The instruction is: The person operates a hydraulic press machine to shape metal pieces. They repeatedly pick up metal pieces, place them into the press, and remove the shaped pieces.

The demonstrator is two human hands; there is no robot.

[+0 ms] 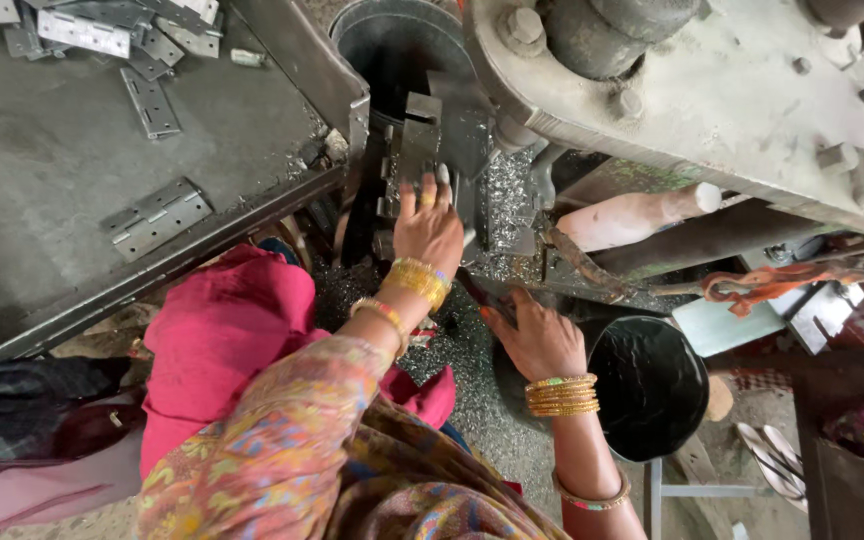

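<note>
Here the workpiece, a small grey metal part (418, 150), sits in the die area of a heavy press (712, 90), just below the dark round opening of a metal cylinder (392, 45). The left hand (430, 228) lies flat against the part with fingers extended and spread, pressing rather than gripping it. The right hand (537, 335) rests lower, fingers loosely curled on the edge of a round black bin (647, 385); whether it holds anything cannot be told. Bright metal swarf (500, 200) covers the surface between and around both hands. A pale wooden handle (637, 215) projects from the machine to the right of the part. To the left, a grey work table (62, 170) carries finished flat hinges (155, 217), one lying apart and more heaped at the far edge. Seating the part well would seem to call for fingertips kept on its outer face, clear of the tooling above, with the part pushed fully square against its stop and the swarf kept from beneath it.
</note>
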